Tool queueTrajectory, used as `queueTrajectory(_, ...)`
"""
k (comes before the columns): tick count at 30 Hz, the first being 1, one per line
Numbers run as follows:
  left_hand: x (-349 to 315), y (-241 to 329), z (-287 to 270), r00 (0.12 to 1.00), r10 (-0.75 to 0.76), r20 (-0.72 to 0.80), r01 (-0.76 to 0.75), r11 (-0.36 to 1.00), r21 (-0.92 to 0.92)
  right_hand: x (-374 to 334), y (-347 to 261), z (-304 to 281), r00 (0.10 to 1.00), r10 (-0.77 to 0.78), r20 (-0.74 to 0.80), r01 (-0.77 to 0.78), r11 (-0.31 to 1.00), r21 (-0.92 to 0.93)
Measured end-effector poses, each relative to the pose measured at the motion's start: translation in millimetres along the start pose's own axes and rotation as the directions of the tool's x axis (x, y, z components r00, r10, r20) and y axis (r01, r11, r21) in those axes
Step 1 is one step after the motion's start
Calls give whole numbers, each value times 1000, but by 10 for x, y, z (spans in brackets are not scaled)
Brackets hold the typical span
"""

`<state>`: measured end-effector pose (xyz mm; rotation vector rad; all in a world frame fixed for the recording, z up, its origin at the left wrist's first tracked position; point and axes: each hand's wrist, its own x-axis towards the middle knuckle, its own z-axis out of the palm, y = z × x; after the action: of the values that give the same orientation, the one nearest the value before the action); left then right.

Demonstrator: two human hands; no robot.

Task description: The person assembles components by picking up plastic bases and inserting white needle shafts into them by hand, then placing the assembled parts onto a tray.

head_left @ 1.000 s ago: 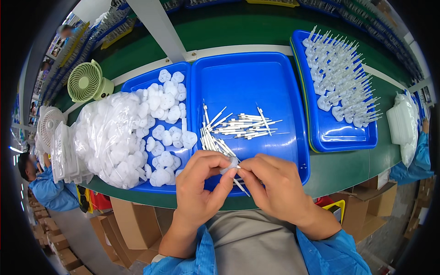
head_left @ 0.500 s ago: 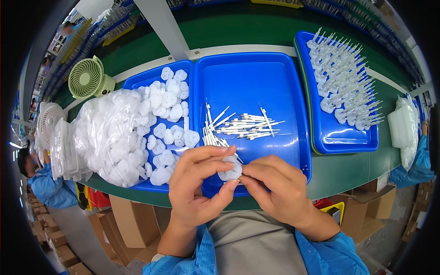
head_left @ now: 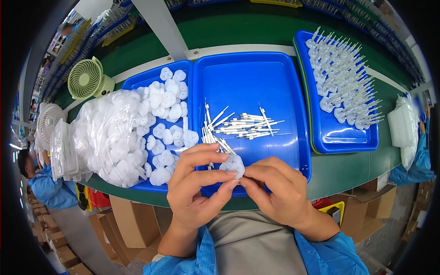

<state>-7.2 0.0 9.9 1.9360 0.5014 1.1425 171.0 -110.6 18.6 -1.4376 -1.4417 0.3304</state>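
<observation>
Just over the front rim of the middle blue tray (head_left: 247, 57), a translucent white plastic disc (head_left: 233, 164) with a lobed, flower-like face is held up. My left hand (head_left: 195, 188) pinches its lower edge between thumb and a finger, the other fingers curled loosely above. On the disc's right edge, the thumb and forefinger of my right hand (head_left: 282, 190) are closed; whether they also hold anything small is hidden. Beyond my hands, a loose pile of thin white sticks (head_left: 250, 126) with dark tips lies in the tray.
On the left, a blue tray (head_left: 130, 84) carries similar discs and a clear bag (head_left: 107, 133) full of them. Stacked trays (head_left: 346, 142) at right hold rows of discs with upright stems. A green fan (head_left: 87, 78) and a white plastic package (head_left: 403, 130) stand farther out. Cardboard boxes (head_left: 133, 220) sit below.
The disc has turned between my fingers, and its lobed face now shows. My left fingers have shifted slightly to the left; my right hand has hardly moved.
</observation>
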Motion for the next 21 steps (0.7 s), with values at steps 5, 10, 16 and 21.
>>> queueTrajectory(5,-14,7,51,997,-66,-39,68,996,49,13,80,-87,998,4,-59,-3,1000,11)
queueTrajectory(10,-150,64,129,939,-344,3,327,888,-322,58,136,-217,986,-135,102,147,981,-129)
queueTrajectory(16,1,-116,-337,984,-164,69,133,935,329,4,292,-819,984,61,-165,-121,917,-381)
queueTrajectory(21,-12,-276,-577,976,-216,-32,174,682,710,-79,638,-1366,965,104,-241,-237,741,-628)
